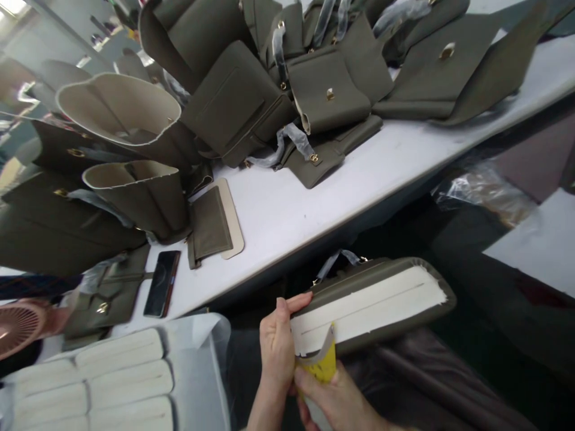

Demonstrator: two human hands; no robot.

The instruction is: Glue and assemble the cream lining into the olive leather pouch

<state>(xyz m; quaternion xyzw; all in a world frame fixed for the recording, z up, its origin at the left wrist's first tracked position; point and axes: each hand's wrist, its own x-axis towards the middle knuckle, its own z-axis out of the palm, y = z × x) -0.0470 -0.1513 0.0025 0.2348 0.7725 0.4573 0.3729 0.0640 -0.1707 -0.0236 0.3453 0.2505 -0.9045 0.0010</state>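
A dark olive bag piece [395, 323] with a long white panel [372, 302] on its upward face lies tilted over the lap, below the table edge. Around its near left end my left hand [278, 341] is closed, thumb up along the end and a finger over the far edge. Closed round a yellow tool with a grey edge [324, 362], my right hand [335, 395] is at the near left corner of the white panel. The tool's tip overlaps the panel in view; whether it touches cannot be told.
Olive bags and parts [332, 90] cover the far side of the white table [287, 221]. A phone [162, 284] and a pink fan [22, 326] are at the left. Several white-panelled pieces [126, 380] fill a plastic-lined container. Clear plastic [489, 191] is at the right.
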